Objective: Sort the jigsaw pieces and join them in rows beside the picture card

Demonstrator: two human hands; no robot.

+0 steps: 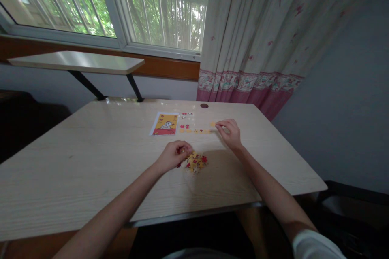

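My right hand [230, 132] is closed in a pinch on a yellow jigsaw puzzle piece [213, 124], at the right end of a row of yellow puzzle pieces [189, 131]. At the left edge of a heap of loose red, yellow and white puzzle pieces [196, 162] is my left hand [174, 155], its fingers curled together. What those fingers hold, if anything, is too small to make out. Beyond the heap lies a picture card [165, 124] showing a white animal on yellow and red. Several red and white pieces [184, 126] lie just right of the card.
The pale wooden table [106, 170] has a round dark hole [204, 106] near its back edge. A raised shelf [79, 62] on black legs stands at the back left. Behind are a barred window [164, 8] and a patterned curtain [252, 40].
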